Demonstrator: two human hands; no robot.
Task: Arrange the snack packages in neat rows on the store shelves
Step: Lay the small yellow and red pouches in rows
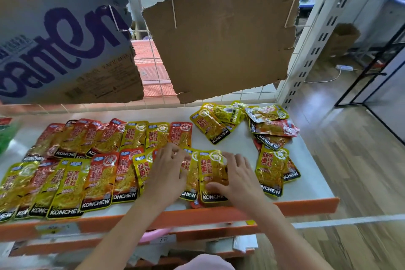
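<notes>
Fingers: left hand lies spread and flat on the front row's end; right hand presses a yellow foil snack packet, thumb curled at its lower edge.
Shelf: white board with orange front lip.
Done: two overlapping rows of red and yellow packets fill the left and middle.
Left: loose heap of packets at the back right; two more packets near the right edge.
Progress, judged: over halfway.
</notes>
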